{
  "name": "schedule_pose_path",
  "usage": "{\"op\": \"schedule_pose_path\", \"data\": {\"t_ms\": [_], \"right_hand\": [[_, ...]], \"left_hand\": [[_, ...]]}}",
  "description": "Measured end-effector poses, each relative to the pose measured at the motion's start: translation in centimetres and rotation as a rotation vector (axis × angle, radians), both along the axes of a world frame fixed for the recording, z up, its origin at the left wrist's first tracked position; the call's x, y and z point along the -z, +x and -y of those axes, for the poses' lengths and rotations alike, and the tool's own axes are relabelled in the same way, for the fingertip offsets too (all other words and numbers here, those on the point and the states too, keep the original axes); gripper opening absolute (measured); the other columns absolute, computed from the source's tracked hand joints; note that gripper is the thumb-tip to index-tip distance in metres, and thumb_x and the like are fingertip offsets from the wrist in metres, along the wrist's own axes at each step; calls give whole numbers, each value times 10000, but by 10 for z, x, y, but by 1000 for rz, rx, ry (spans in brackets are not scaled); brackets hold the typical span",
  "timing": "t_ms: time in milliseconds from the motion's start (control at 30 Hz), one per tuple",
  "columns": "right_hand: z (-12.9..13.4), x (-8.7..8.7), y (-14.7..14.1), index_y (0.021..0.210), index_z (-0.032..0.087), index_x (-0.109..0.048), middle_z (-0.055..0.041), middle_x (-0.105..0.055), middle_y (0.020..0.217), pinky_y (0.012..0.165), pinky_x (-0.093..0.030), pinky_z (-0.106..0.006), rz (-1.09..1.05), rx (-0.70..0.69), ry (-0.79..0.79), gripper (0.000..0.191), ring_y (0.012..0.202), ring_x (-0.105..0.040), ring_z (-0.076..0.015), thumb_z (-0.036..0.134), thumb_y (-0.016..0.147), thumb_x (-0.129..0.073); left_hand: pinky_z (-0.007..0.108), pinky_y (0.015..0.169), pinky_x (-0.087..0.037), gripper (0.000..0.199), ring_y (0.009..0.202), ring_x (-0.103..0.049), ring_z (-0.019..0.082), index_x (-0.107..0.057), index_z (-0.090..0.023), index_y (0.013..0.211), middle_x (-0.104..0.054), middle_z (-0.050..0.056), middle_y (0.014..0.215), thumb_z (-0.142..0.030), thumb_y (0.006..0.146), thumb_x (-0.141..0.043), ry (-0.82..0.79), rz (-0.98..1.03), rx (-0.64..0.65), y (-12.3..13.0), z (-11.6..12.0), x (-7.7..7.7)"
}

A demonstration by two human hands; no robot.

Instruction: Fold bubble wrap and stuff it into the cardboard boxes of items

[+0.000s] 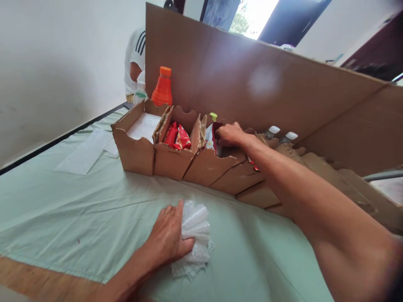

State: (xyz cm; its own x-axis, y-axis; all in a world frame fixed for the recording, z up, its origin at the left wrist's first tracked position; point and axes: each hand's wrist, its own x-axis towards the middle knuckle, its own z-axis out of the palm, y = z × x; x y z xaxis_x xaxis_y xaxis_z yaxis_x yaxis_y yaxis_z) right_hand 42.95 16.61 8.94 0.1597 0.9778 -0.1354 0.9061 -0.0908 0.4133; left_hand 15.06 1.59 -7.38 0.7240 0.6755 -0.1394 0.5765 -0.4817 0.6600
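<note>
My left hand (171,235) rests on a crumpled bundle of bubble wrap (197,230) on the green cloth, thumb lying over it. My right hand (231,135) reaches into the third cardboard bin (206,167) from the left, with its fingers bent at a dark red and white packet (210,136); the fingertips are partly hidden. The bin beside it, to the left, holds red packets (179,136). In the leftmost bin (134,153) lies a white bubble-wrap stack (144,126).
Behind the bins stand an orange bottle (163,87) and a tall cardboard panel (252,79). White-capped bottles (272,132) are right of my right hand. Flat bubble-wrap sheets (83,153) lie at left. A person in a white shirt (134,63) is partly hidden behind the panel.
</note>
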Motion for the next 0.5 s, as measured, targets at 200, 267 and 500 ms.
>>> {"op": "schedule_pose_path", "data": {"t_ms": [200,267,500], "right_hand": [[95,-71,-12,920,125,-681,-191,-630,1372,1029,-408,-506,-4,-94,732,141,1279,-561,-351,243,944,-607],[143,-77,-20,837,181,-637,-132,-677,1313,1007,-439,-471,-120,-204,854,94,1197,-627,-302,249,900,-650],[230,-3,-85,816,220,-650,-32,-743,852,800,-473,-373,-599,-325,268,142,796,-670,-220,300,918,-593]], "left_hand": [[503,1044,-461,435,1169,-594,367,-686,-173,1069,-684,160,1177,-197,636,-645,-29,278,60,-11,-6,-6],[522,1167,-370,507,1415,-443,381,-683,-198,1124,-479,156,1536,-176,617,-673,-18,488,121,-18,-6,-11],[504,1164,-401,502,1492,-373,409,-704,-230,1124,-281,87,1680,-252,627,-766,-224,668,286,-29,3,-32]]}}
